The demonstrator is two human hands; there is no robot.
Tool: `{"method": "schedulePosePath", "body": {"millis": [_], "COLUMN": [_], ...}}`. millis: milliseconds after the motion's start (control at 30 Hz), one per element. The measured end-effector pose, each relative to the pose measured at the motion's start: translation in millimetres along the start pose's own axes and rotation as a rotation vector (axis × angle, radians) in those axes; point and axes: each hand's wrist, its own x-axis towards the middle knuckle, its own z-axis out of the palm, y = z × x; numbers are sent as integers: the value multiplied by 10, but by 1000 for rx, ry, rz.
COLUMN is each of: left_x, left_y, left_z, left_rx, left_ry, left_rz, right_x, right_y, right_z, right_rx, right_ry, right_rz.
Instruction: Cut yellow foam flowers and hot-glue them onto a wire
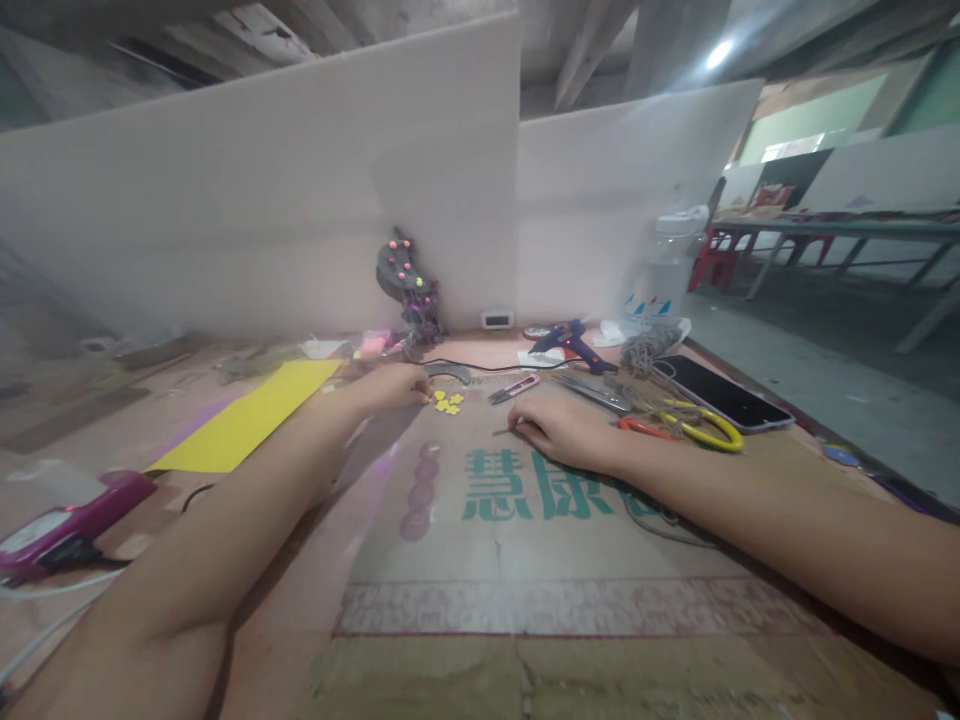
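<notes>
My left hand (pixel 391 386) reaches forward over the cardboard sheet (pixel 525 560), its fingers curled close beside several small yellow flower cut-outs (pixel 448 402). Whether it holds one is hidden. My right hand (pixel 559 428) rests on the cardboard with fingers pinched on a thin dark stick-like thing (pixel 501 432) too small to name. A grey utility knife (pixel 514 389) lies just beyond it.
A yellow paper sheet (pixel 251 417) lies at left, a pink device (pixel 64 530) nearer. Scissors with yellow and orange handles (pixel 694 428), a phone (pixel 721 393), twine (pixel 651 347), a blue glue gun (pixel 571 342) and a dark beaded ornament (pixel 409 285) stand to the right and back. White partition boards (pixel 300 180) close the rear.
</notes>
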Motion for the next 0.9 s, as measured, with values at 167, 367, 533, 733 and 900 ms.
{"method": "schedulePosePath", "body": {"millis": [167, 367, 533, 733, 900], "left_x": [13, 33, 79, 105, 115], "left_y": [-77, -130, -133, -176, -217], "left_z": [-2, 28, 66, 101, 137], "left_rx": [-4, 24, 59, 77, 65], "left_ry": [-1, 15, 28, 53, 93], "left_rz": [-5, 14, 70, 85, 57], "right_x": [-6, -8, -9, -5, -11], "right_y": [5, 27, 36, 42, 56], "right_z": [17, 40, 46, 55, 67], "right_rx": [6, 13, 11, 16, 28], "right_ry": [4, 29, 41, 49, 37], "right_rz": [9, -5, -17, -30, -14]}}
